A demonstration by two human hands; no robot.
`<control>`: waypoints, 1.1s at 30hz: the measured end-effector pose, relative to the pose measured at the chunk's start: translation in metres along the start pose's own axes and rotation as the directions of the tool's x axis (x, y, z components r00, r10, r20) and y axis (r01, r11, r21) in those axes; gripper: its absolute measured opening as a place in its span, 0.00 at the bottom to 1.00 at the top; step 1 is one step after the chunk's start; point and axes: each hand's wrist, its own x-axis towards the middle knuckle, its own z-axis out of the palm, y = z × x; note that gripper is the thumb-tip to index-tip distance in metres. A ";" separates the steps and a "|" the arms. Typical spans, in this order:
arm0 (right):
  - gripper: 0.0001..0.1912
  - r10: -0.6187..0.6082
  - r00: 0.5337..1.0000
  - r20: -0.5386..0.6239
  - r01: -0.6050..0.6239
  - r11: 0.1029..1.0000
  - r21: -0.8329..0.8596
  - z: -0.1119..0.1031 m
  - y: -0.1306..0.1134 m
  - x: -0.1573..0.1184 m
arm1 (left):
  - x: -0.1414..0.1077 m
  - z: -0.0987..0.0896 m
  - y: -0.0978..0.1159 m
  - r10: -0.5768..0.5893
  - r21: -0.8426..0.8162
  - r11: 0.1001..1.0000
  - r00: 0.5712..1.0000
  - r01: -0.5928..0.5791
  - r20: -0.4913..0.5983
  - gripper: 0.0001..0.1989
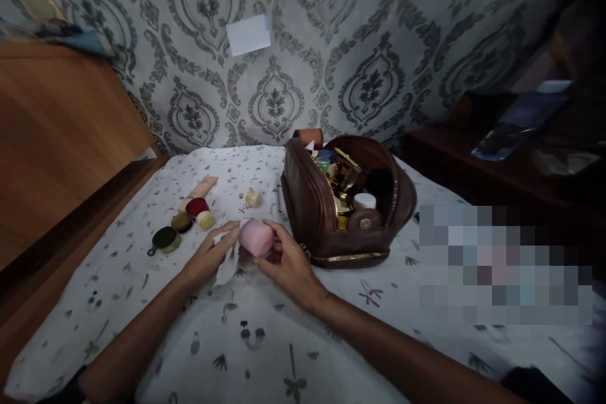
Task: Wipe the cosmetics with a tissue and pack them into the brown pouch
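Observation:
A rounded pink container [256,238] is held between my two hands above the patterned white sheet. My right hand [288,262] grips its right side with curled fingers. My left hand [208,257] holds a crumpled white cloth or tissue [228,260] against the left side of the container. Just right of my hands stands a brown leather bag [310,202], unzipped and filled with small cosmetic items, among them a white-lidded jar [365,202].
Left of my hands lie a dark green round tin [166,239], a brown-topped jar [182,222], a red round item [197,207], a yellowish jar [205,220] and a beige tube [203,187]. A small cream item [254,197] sits beyond them. Wooden furniture [61,145] borders the left.

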 end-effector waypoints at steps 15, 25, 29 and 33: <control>0.28 -0.048 0.999 0.020 0.050 0.992 -0.115 0.001 0.001 0.000 | -0.006 0.001 0.014 0.484 0.366 0.814 0.875 -0.451 0.003 0.09; 0.29 -0.095 0.995 0.008 0.095 0.981 -0.169 -0.001 0.003 -0.001 | -0.014 0.007 0.015 0.700 0.465 0.576 0.699 -0.673 0.145 0.10; 0.28 0.017 1.000 -0.007 -0.017 0.999 -0.049 -0.001 0.004 0.002 | -0.015 0.009 0.018 0.758 0.476 0.472 0.617 -0.742 0.210 0.13; 0.28 0.080 0.997 0.010 -0.081 0.992 0.098 -0.001 0.001 0.004 | -0.015 0.008 0.020 0.805 0.467 0.404 0.548 -0.786 0.227 0.15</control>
